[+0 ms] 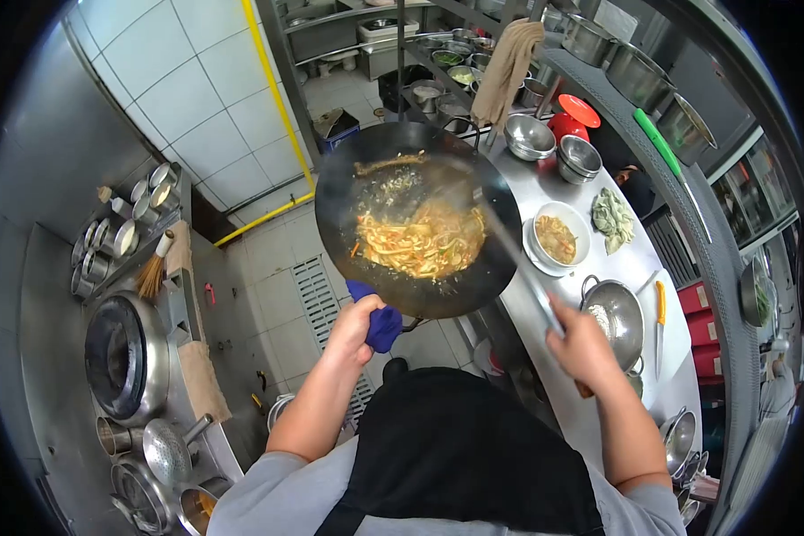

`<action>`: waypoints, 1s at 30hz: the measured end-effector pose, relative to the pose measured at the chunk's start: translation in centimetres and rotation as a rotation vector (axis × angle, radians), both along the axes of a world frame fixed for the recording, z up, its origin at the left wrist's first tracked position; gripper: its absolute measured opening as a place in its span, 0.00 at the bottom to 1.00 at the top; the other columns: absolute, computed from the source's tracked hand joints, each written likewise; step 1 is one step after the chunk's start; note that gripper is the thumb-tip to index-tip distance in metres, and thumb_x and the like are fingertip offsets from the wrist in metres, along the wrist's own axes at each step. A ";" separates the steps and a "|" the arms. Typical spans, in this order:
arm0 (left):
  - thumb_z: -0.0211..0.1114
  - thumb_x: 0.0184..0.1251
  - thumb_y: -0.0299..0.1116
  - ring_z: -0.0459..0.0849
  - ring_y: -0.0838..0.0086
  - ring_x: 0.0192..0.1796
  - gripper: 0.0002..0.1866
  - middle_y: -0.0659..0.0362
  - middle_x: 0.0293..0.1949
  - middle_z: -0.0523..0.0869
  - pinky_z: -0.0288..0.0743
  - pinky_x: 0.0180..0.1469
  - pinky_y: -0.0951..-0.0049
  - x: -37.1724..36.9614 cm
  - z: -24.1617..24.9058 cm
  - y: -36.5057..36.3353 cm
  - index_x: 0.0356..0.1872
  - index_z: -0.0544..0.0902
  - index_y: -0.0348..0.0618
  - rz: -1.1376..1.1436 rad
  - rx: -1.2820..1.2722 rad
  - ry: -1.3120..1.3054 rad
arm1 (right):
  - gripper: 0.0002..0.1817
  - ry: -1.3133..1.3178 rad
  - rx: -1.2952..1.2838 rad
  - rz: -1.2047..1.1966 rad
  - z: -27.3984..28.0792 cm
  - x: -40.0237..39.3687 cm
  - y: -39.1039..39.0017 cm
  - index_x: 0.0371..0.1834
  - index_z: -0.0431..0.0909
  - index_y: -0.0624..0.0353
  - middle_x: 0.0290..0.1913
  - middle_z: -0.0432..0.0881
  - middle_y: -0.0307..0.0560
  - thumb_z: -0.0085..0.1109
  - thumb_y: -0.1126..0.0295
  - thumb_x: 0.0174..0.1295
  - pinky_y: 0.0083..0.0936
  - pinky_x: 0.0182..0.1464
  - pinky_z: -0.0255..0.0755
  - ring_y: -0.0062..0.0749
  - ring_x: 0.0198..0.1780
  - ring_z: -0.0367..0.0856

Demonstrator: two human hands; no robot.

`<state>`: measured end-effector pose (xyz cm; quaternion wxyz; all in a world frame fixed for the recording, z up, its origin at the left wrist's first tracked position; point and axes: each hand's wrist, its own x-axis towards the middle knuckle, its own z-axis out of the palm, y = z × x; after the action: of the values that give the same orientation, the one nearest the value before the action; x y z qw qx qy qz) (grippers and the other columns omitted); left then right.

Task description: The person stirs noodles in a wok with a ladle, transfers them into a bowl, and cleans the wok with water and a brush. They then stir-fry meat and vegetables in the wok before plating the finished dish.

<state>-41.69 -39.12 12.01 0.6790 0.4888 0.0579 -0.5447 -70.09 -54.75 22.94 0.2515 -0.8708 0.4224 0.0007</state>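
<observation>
My left hand (pixel 355 329) is wrapped round a blue cloth (pixel 384 329) at the near rim of a large black wok (pixel 348 201). Yellow noodles (pixel 420 243) with orange bits lie in the wok, which is held over the floor beside the counter. My right hand (pixel 584 341) grips the handle of a long metal ladle (pixel 529 272), whose head is blurred by motion over the noodles. To the right of the wok, a white bowl (pixel 558 237) with similar food stands on the steel counter (pixel 527 192).
On the counter are a metal strainer (pixel 618 317), a yellow-handled knife (pixel 660 326), a crumpled cloth (pixel 612 219) and stacked metal bowls (pixel 530 137). A shelf (pixel 634 116) with pots runs along the right. At left stands a stove with a lidded pan (pixel 116 357).
</observation>
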 end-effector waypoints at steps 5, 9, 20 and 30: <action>0.58 0.52 0.25 0.78 0.72 0.21 0.04 0.59 0.23 0.78 0.73 0.21 0.72 -0.3 0.1 -1.0 0.29 0.77 0.38 0.023 -0.059 -0.023 | 0.32 0.040 -0.085 -0.118 -2.7 0.9 -0.6 0.67 0.64 0.64 0.33 0.81 0.68 0.53 0.72 0.55 0.41 0.37 0.76 0.54 0.30 0.82; 0.58 0.53 0.25 0.78 0.72 0.21 0.05 0.59 0.24 0.79 0.74 0.23 0.72 -0.6 -0.3 -2.3 0.31 0.77 0.37 0.037 -0.064 -0.154 | 0.18 -0.374 0.909 -0.242 -1.4 3.9 4.7 0.52 0.68 0.70 0.23 0.73 0.46 0.49 0.73 0.61 0.25 0.15 0.67 0.29 0.13 0.72; 0.57 0.53 0.27 0.78 0.74 0.19 0.03 0.60 0.21 0.78 0.72 0.19 0.75 -1.2 1.1 -1.3 0.27 0.75 0.39 -0.062 -0.031 -0.100 | 0.16 -0.798 1.605 -0.444 3.6 1.9 2.7 0.54 0.70 0.65 0.21 0.68 0.42 0.45 0.75 0.63 0.20 0.11 0.59 0.21 0.11 0.63; 0.56 0.52 0.26 0.70 0.76 0.14 0.06 0.64 0.16 0.72 0.64 0.15 0.78 -4.7 3.7 -3.5 0.19 0.71 0.45 -0.033 -0.030 -0.036 | 0.15 -0.978 1.441 -0.476 6.1 -5.0 0.5 0.52 0.69 0.65 0.22 0.69 0.45 0.43 0.75 0.63 0.22 0.09 0.58 0.24 0.10 0.63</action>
<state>-46.42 -42.62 15.68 0.6781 0.4889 0.0294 -0.5480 -75.07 -54.20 29.08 0.8811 -0.2948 0.3347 -0.1572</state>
